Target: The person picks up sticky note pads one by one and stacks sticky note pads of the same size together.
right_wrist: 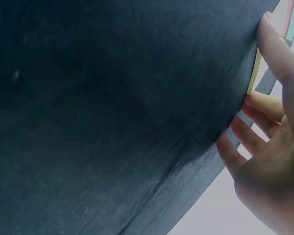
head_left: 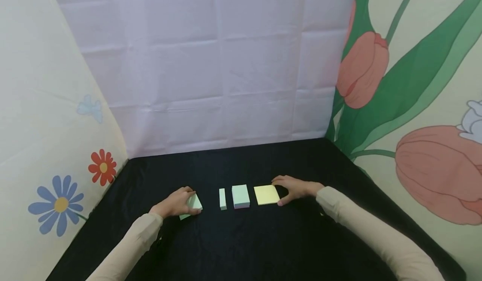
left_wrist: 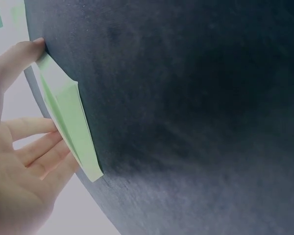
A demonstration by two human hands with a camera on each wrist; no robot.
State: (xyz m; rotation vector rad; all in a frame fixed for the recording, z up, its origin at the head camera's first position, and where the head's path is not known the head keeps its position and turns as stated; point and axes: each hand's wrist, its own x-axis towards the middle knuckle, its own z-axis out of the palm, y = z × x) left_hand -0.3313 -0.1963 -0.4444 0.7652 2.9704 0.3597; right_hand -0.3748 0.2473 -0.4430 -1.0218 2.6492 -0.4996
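Note:
On the left of the black table, my left hand [head_left: 176,202] holds a light green pad of sticky notes [head_left: 194,202] between thumb and fingers. The left wrist view shows the thumb at one end of this green pad [left_wrist: 74,112] and the fingertips along its side; the hand covers part of it. At the right end of the row lies a thin yellow sticky note pad [head_left: 266,194]. My right hand [head_left: 295,187] spans its right edge, thumb at the near corner and fingers at the far one. Only a sliver of the yellow pad [right_wrist: 255,73] shows in the right wrist view.
Between the hands lie a narrow pale green pad [head_left: 222,199] and a thicker stack of notes [head_left: 240,195], mint on top and pinkish below. A black cloth [head_left: 241,247] covers the table. A white sheet [head_left: 226,63] hangs behind, with flower-printed cloth at both sides.

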